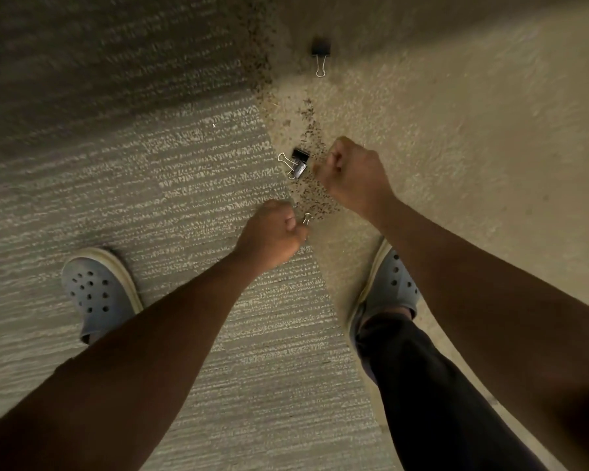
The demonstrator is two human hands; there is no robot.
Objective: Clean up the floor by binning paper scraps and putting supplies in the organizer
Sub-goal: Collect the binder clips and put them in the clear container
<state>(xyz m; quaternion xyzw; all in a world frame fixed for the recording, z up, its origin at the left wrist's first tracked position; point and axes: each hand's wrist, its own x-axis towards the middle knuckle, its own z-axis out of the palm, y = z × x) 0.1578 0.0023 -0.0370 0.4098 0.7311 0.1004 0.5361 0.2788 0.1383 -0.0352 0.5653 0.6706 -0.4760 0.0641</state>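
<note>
Two black binder clips [298, 163] with silver wire handles lie together on the carpet in the middle of the view. A third binder clip [320, 52] lies farther away, near the top. My left hand [272, 234] is closed, and a silver wire handle [307, 219] sticks out of its fingers, so it holds a binder clip. My right hand [352, 173] is a closed fist just right of the two clips; I cannot see anything in it.
The floor is carpet, striped grey on the left and plain beige on the right, with a speckled dark seam [315, 195] between them. My feet in grey perforated clogs [96, 292] [388, 287] stand on either side below the hands.
</note>
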